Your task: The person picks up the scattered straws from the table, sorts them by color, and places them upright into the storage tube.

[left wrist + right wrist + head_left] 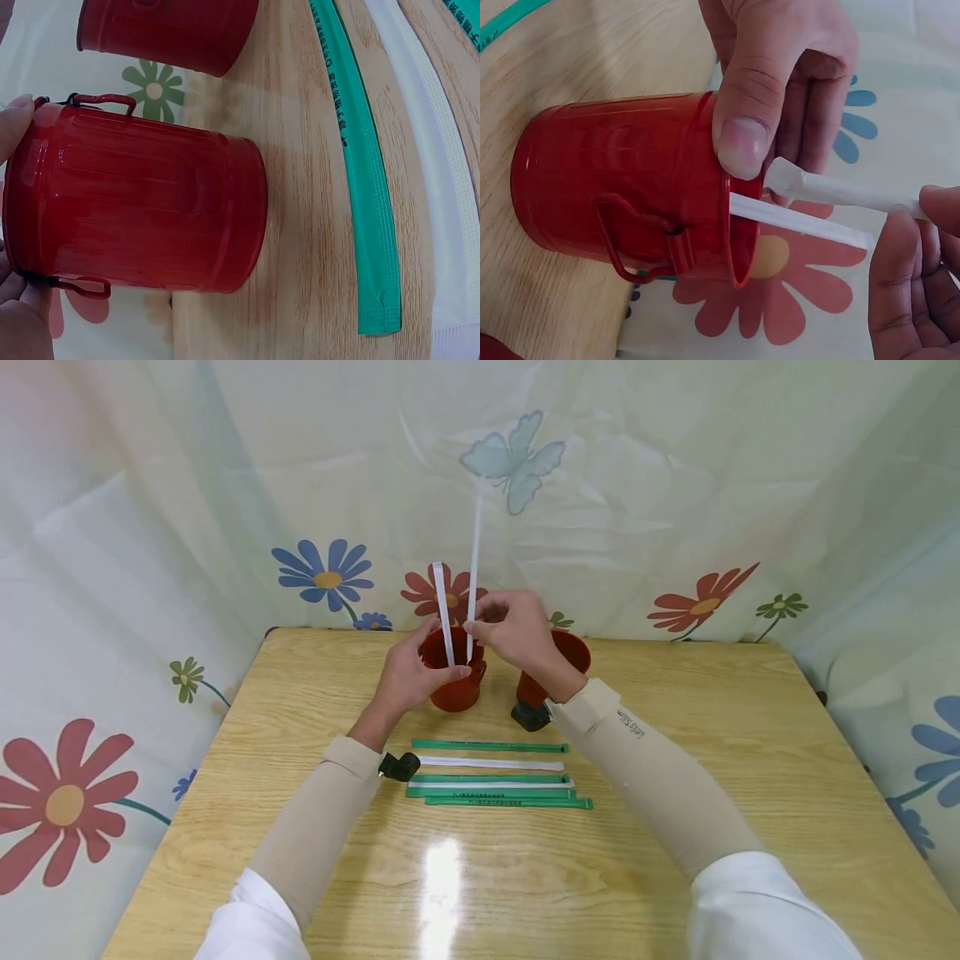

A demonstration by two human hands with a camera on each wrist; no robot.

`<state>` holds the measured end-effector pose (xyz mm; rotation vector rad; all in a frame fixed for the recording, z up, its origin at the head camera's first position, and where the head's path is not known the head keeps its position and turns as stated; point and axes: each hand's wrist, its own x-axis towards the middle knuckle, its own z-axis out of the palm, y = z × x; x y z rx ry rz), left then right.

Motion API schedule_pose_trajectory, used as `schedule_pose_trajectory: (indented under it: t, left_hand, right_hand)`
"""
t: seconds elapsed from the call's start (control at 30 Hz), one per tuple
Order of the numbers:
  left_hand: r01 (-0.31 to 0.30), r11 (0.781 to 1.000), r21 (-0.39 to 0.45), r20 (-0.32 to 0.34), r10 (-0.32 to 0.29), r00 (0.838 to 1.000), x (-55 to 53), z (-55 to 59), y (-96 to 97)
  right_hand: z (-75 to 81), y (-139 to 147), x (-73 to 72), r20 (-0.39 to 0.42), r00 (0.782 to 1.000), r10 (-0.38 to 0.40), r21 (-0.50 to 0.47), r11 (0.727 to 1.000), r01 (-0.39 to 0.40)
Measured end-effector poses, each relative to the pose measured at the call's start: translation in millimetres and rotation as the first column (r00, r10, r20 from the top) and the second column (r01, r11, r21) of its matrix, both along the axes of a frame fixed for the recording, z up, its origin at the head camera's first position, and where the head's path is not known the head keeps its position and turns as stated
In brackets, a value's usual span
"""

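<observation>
Right fingers (483, 630) are pinching a white straw (475, 560) at the red bucket's mouth (457, 697); left fingers (450, 675) are gripping its rim. Pinched so low, the straw could be tipping outside.

I see red buckets (454, 696) mid-frame, white strips (491, 763) and dark-lettered green strips (491, 746) below, a yellowish, wood-grained table (315, 852); up top, a pale curtain (637, 485) patterned with red and blue flowers (327, 580).
</observation>
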<state>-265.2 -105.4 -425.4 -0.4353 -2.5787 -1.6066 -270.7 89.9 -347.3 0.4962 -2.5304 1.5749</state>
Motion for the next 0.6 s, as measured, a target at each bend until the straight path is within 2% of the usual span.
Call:
schedule_pose_trajectory:
  t: [0.2, 0.4, 0.6]
  left_hand:
    - [-0.011, 1.0, -0.007, 0.003, 0.011, 1.0, -0.2, -0.3, -0.1]
    - [0.008, 1.0, -0.006, -0.002, -0.008, 1.0, 0.0, -0.5, 0.0]
    - [0.008, 1.0, -0.009, -0.011, -0.008, 1.0, -0.2, 0.3, -1.6]
  right_hand:
    - [-4.6, -10, -6.9, -0.016, 1.0, -0.024, 0.069, 0.997, 0.025]
    - [-8.3, -16, -11.3, 0.006, 0.999, -0.052, 0.139, 0.989, 0.05]
    - [-11.7, -18, -15.6, 0.021, 0.998, -0.058, 0.25, 0.967, 0.051]
